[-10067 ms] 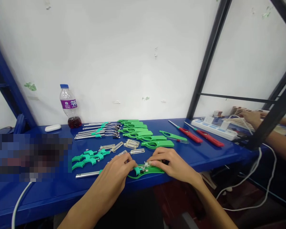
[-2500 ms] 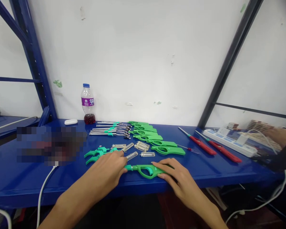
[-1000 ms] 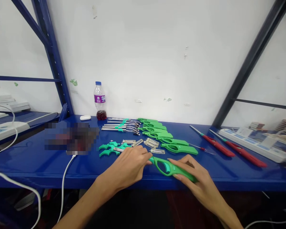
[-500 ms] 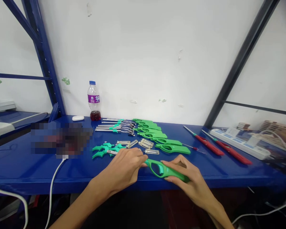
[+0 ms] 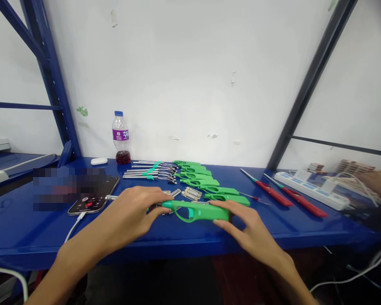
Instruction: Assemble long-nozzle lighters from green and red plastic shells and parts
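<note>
A green lighter point(image 5: 200, 212) with a teal trigger is held level between my two hands, above the front part of the blue table. My left hand point(image 5: 135, 212) pinches its teal collar, and a metal tube sticks out to the left past the knuckles. On the right, my right hand point(image 5: 241, 220) grips the rear of the green handle between thumb and fingers. Just behind lie several clear fuel tanks point(image 5: 191, 193). Several green shells point(image 5: 227, 199) form a column beyond, beside several metal tubes with wires point(image 5: 146, 173).
Two red lighters point(image 5: 274, 194) lie at the right by a white power strip point(image 5: 311, 190). A phone point(image 5: 95, 195) with a white cable is at the left. A bottle point(image 5: 120, 140) and a white case point(image 5: 99, 161) stand near the wall. Another person's hand point(image 5: 376, 186) shows far right.
The green lighter has turned from slanted to level and moved slightly left and up with both hands. My left hand now covers the teal parts. The phone screen has come into view.
</note>
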Tool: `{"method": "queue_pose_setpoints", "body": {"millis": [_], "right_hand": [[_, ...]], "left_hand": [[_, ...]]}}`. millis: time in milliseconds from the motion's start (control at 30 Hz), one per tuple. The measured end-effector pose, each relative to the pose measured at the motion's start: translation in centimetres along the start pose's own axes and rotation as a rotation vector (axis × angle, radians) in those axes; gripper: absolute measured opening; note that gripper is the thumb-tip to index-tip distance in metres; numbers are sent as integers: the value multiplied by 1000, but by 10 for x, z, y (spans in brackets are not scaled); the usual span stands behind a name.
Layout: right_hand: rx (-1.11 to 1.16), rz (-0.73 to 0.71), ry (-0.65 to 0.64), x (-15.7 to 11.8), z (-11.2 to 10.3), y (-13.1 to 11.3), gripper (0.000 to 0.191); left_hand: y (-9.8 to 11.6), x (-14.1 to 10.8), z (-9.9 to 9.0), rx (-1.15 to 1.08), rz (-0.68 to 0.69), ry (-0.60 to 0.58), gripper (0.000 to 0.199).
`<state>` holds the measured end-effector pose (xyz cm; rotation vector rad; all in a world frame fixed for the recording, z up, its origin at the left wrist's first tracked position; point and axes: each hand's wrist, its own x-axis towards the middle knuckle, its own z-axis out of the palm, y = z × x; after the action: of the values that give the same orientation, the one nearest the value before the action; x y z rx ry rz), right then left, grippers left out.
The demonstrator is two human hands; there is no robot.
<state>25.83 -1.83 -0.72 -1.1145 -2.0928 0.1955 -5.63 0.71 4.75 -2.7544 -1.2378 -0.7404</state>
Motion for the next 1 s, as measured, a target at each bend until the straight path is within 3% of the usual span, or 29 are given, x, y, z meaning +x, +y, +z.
{"method": "queue_pose_setpoints", "body": {"millis": [100, 267, 433, 533, 633, 733, 833, 1000], "right_hand": [[-28, -38, -15, 20, -9, -6, 35], [-155, -114, -104, 52, -22, -28, 26], [-295, -163, -183, 66, -26, -54, 25], [-196, -88, -149, 69, -33, -58, 26], [-156, 3, -40, 74, -36, -43, 31], [-164, 32, -27, 85, -27, -21, 26], [-205, -10, -190, 97, -5, -8, 18], [-284, -70, -301, 104, 32, -18, 19]], "left_hand": [[-1, -2, -6, -27, -45, 1, 31], [7, -4, 0, -16, -75, -2, 38], [8, -1, 4, -35, -36, -25, 33], [2, -1, -4, -29, -70, -2, 36], [-7, -4, -14, -32, -128, 28, 43], [-15, -7, -21, -34, -177, 49, 49], [-21, -9, -24, -21, -224, 60, 50], [-26, -12, -28, 12, -214, 73, 44]]}}
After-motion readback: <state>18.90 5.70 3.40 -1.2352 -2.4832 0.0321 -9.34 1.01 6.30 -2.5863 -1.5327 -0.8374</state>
